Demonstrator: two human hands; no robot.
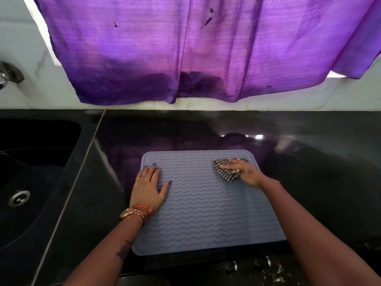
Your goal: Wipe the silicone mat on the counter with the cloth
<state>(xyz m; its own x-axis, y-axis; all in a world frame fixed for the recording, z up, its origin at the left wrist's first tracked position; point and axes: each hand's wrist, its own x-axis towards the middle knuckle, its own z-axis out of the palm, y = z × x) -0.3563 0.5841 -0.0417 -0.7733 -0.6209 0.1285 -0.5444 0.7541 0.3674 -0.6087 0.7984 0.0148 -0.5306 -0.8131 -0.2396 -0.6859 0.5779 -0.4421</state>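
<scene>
Polished black stone surface, glossy, running across your view below a pale tiled wall; a purple curtain hangs over the far side, its lower hem darkened in patches.

Far left: one metal tap fitting on the wall.

Left: one black sink sunk into the surface, with a round steel drain in its floor.

Left of centre: your left hand, flat and palm down on the left edge of the mat, fingers straight and spread, holding nothing. A gold-toned watch and a red thread sit at the wrist.

Centre: one silicone mat, grey-blue, rectangular with rounded corners, wavy ribbing across its face, lying flat on the surface near you, right of the sink.

Right of centre: one cloth, checked dark and light, bunched on the far right corner of the mat. Your right hand lies on top of it, fingers stretched out across the fabric and pressing it down onto the mat; no curled grip shows.

Near right: small metal knobs below the surface edge, blurred.
</scene>
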